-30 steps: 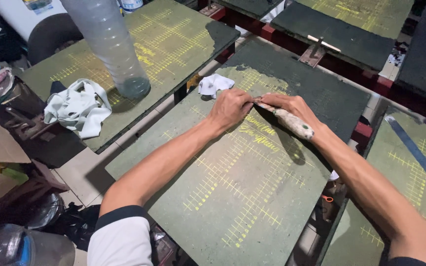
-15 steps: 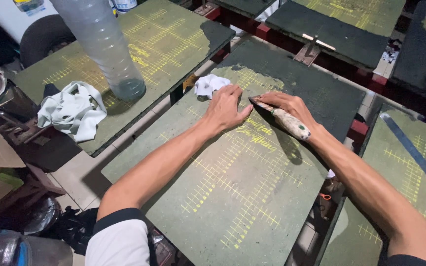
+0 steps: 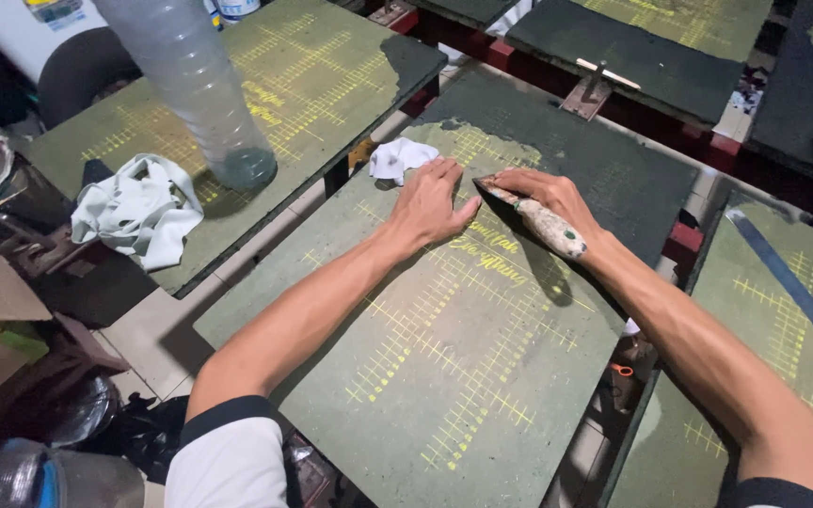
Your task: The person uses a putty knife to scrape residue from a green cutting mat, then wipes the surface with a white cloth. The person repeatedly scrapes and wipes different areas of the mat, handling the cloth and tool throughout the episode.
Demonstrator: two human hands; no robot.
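Your left hand (image 3: 433, 202): flat, fingers spread, steadying green board (image 3: 463, 376). Your right hand (image 3: 546, 193): clamped on scraper (image 3: 543, 221), blade angled beside left fingertips.

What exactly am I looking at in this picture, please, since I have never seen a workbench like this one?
The picture comes from a camera worn on a person's head, looking down at their own two bare hands. The left hand lies flat on a green board marked with yellow grid lines. The right hand holds a paint-stained scraper with its blade on the board. A small white rag lies just beyond the left hand. More boards of the same kind stand around; the one to the left carries a clear plastic bottle and a crumpled white cloth.
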